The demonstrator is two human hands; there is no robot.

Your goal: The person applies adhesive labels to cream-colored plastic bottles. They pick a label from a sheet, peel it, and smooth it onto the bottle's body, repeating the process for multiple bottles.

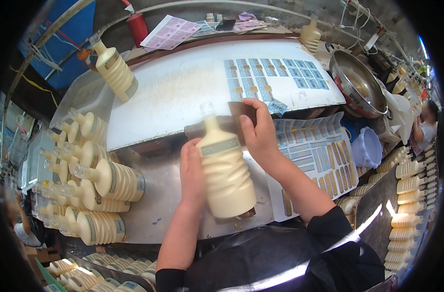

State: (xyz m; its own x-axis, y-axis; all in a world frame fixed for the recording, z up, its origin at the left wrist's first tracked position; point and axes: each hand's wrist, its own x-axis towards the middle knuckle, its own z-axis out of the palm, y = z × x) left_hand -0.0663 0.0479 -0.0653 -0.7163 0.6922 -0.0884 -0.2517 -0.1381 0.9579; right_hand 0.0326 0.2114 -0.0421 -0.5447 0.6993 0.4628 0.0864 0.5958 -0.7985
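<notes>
A cream bottle [226, 180] with a wavy ridged body, a clear neck tip and a grey-green band round its shoulder stands tilted in front of me. My left hand [191, 170] grips its left side, with some fingertips hidden behind it and the hand slightly blurred. Between the thumb and fingers of my right hand [261, 131] is a thin dark brown flat piece [240, 110], just right of the bottle's neck and apart from it. Beyond that hand, a small blue patterned decal [277, 107] lies at the white board's edge.
Blue decals [253, 68] lie in rows on the white board [168, 97]. A decal sheet [307, 163] is at right, beside a pale bucket [368, 148] and a metal pan [360, 80]. Similar bottles [98, 182] are stacked at left; one bottle [114, 70] stands at the board's far left.
</notes>
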